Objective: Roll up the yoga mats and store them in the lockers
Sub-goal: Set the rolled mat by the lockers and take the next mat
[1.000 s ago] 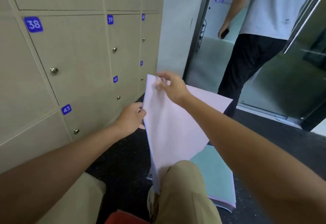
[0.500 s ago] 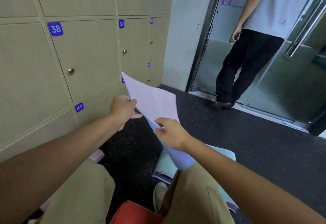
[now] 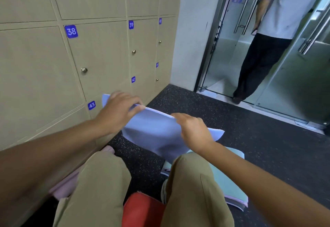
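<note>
A thin lavender yoga mat [image 3: 157,134] hangs in front of my knees, held up by its top edge. My left hand [image 3: 119,112] grips that edge at its left end, close to the locker 43 label [image 3: 91,105]. My right hand [image 3: 193,131] pinches the same edge further right. The mat's lower part drops behind my right knee. Under it on the floor lies a stack of folded mats with a teal one [image 3: 226,182] on top. A pink mat [image 3: 64,185] lies by my left leg. All the beige lockers [image 3: 100,51] are closed.
A person in a light shirt and dark trousers [image 3: 262,60] stands in the glass doorway [image 3: 303,76] at the right. Dark speckled floor [image 3: 250,137] stretches between me and the door. A red object [image 3: 142,209] sits between my legs.
The mat has come down from an upright, raised sheet to a low fold before my knees. My right hand moved down and right along its edge. The person in the doorway stepped further out.
</note>
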### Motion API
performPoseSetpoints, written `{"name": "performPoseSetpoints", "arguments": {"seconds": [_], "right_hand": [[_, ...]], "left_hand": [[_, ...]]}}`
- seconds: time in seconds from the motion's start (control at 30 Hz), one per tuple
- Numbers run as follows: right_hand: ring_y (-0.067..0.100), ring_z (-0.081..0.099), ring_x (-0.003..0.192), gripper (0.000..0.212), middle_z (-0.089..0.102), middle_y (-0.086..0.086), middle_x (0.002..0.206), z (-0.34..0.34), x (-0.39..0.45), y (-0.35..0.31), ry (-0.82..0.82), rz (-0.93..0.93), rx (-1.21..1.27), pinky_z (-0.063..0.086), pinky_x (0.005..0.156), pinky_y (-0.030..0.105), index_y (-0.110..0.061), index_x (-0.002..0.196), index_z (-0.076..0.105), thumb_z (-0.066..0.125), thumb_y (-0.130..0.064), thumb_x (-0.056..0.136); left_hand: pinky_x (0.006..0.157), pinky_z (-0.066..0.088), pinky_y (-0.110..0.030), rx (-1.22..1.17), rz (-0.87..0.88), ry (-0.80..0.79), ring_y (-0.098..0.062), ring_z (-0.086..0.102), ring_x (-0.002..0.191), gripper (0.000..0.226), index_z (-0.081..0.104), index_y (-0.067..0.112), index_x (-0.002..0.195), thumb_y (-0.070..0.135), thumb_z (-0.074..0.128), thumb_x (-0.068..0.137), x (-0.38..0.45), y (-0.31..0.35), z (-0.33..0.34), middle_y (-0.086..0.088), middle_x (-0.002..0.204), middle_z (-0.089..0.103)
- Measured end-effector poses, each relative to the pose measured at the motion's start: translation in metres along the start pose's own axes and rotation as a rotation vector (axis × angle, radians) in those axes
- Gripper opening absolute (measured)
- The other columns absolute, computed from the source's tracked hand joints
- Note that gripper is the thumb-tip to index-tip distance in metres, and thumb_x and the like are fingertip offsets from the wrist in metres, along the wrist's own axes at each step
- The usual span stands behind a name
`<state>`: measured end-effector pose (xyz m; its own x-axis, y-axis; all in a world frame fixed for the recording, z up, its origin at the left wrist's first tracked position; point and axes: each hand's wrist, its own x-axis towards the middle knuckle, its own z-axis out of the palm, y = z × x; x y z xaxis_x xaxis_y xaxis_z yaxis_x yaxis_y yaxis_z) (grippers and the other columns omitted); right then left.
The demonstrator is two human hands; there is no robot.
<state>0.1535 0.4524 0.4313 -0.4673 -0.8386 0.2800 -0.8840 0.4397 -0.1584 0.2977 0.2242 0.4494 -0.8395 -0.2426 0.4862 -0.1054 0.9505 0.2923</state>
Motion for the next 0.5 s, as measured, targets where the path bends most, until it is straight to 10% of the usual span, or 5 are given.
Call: {"name": "performPoseSetpoints", "arguments": {"seconds": [0.33,0.5], "right_hand": [[0.027,0.072,0.082,0.059,0.076,0.000,0.104,-0.013,-0.112,-0.035,0.159,-0.252,0.113,0.059,0.065,0.037,-0.019,0.126,0.067,0.059,0.005,0.073],[0.026,0.068,0.081,0.018,0.073,-0.001,0.095,-0.012,-0.160,-0.042,0.183,-0.245,0.049,0.055,0.068,0.035,-0.018,0.110,0.072,0.059,-0.021,0.097]], "left_hand": [[0.078,0.025,-0.032,-0.026,-0.001,0.081,-0.005,0.045,0.083,0.028,0.065,0.033,0.087,0.046,0.044,0.100,-0.137,0.058,-0.024,0.036,0.081,0.051],[0.081,0.027,-0.033,-0.103,-0.171,0.036,0.004,0.050,0.095,0.024,0.060,0.039,0.085,0.049,0.044,0.099,-0.202,0.069,-0.025,0.029,0.095,0.061]]}}
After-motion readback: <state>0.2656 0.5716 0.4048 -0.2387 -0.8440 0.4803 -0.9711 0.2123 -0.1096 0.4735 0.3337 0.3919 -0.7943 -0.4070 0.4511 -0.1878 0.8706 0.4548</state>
